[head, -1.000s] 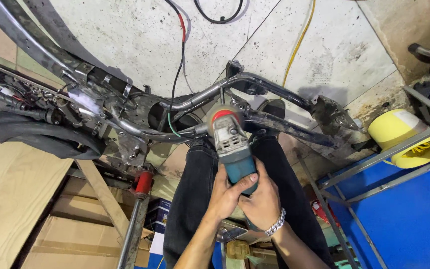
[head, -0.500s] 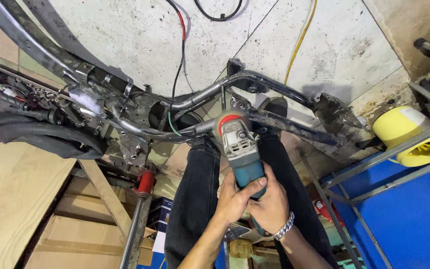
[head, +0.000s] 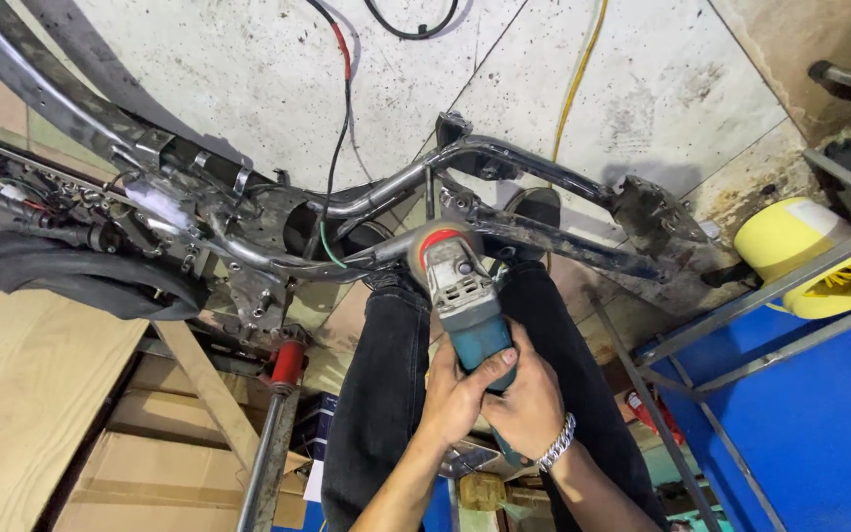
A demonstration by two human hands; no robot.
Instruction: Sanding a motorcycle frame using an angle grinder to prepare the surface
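Note:
Both my hands grip a teal and grey angle grinder (head: pixel 460 291) by its body, above my black trouser legs. My left hand (head: pixel 455 399) wraps it from the left and my right hand (head: pixel 524 409), with a silver bracelet on the wrist, from the right. The grinder's red-guarded head (head: pixel 435 241) sits against a bare metal tube of a stripped motorcycle frame (head: pixel 386 197) that stretches across the view in front of me.
Wooden boards (head: pixel 22 414) and cardboard lie at the left. A red shock absorber (head: pixel 286 365) hangs below the frame. A yellow spool (head: pixel 800 246) and a grey metal rack (head: pixel 741 325) over a blue surface stand at the right. Cables (head: pixel 342 89) run over the concrete floor.
The grinder and both hands have shifted slightly right and down in the view, the head staying at the frame tube.

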